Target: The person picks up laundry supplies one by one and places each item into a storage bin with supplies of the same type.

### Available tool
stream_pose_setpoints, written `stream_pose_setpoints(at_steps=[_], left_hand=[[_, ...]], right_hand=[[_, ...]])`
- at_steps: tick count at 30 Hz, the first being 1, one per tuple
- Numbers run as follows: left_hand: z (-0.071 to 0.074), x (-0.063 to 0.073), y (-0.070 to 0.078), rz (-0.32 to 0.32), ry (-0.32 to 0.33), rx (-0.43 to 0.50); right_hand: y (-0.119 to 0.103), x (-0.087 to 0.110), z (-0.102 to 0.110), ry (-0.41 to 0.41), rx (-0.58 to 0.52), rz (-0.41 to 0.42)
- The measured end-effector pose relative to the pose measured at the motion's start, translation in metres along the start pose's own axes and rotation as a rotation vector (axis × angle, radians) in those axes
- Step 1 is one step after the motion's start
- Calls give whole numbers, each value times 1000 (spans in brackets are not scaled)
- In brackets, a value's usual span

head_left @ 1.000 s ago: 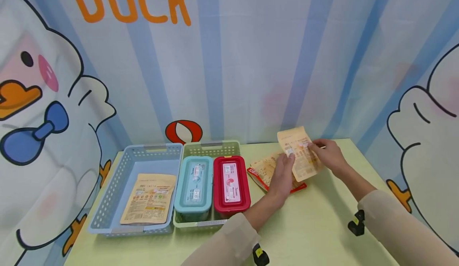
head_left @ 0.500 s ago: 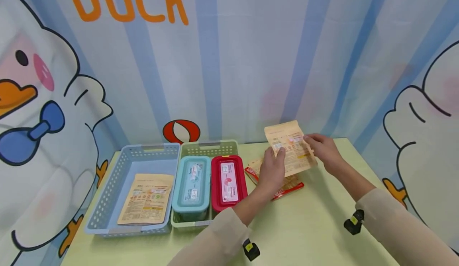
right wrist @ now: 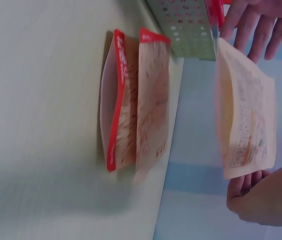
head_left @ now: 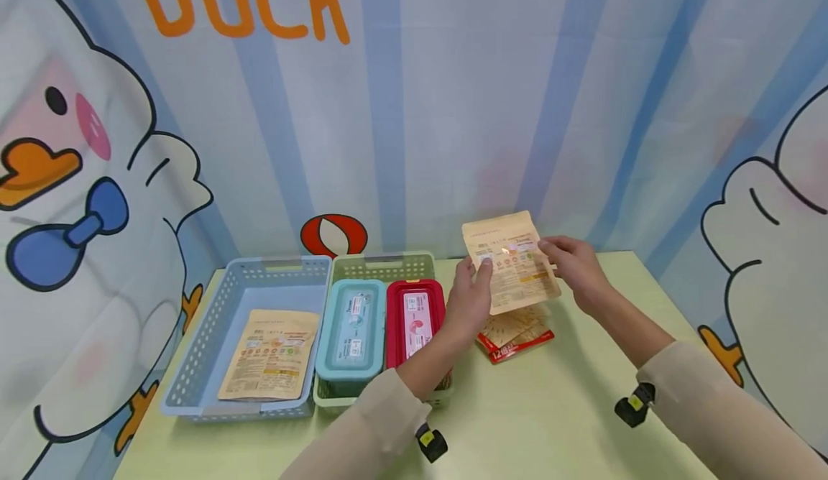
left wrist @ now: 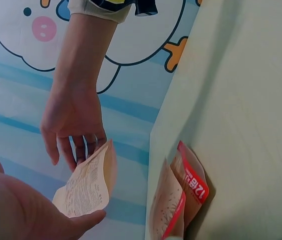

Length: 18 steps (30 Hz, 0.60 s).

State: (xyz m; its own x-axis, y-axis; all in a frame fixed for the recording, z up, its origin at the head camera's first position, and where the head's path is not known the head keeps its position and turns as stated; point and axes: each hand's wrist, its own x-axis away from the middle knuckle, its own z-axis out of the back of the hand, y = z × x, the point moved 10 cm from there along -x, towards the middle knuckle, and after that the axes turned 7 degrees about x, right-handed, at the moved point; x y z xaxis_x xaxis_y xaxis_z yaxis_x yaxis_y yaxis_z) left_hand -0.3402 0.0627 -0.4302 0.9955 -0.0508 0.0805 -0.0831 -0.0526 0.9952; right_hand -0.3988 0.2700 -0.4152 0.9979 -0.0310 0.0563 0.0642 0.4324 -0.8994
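A tan flat snack pouch [head_left: 511,261], printed with small text, is held in the air above the table between both hands. My left hand [head_left: 470,300] pinches its left edge, thumb in front; the fingers behind are mostly hidden in the head view. At its right edge, my right hand [head_left: 578,268] pinches it between thumb and fingers. The left wrist view shows the pouch [left wrist: 88,182] from the side. Beneath it on the table are red-edged tan pouches [head_left: 517,333], two of which show leaning together in the right wrist view [right wrist: 128,105].
On the left, a blue basket [head_left: 194,351] contains another tan pouch [head_left: 270,354]. Next to it stands a green basket [head_left: 382,259] with a teal-lidded box [head_left: 352,329] and a red-lidded box [head_left: 414,315]. A duck-print curtain [head_left: 446,106] hangs behind the pale table [head_left: 517,422].
Both hands have carried the pouch left and slightly up, turning it more upright. The red-edged pouches below are more exposed, while the left forearm now covers part of the red-lidded box.
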Motion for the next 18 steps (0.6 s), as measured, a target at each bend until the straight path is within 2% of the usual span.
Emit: stream_pose_setpoints(at_steps=[7, 12, 18], left_hand=[[14, -1, 2, -3, 14, -60], [22, -1, 3, -13, 6, -71], [31, 0, 6, -30, -1, -93]], right_hand=[[-12, 9, -12, 23, -58, -65], [-22, 16, -20, 22, -85, -61], [-33, 21, -24, 10, -65, -33]])
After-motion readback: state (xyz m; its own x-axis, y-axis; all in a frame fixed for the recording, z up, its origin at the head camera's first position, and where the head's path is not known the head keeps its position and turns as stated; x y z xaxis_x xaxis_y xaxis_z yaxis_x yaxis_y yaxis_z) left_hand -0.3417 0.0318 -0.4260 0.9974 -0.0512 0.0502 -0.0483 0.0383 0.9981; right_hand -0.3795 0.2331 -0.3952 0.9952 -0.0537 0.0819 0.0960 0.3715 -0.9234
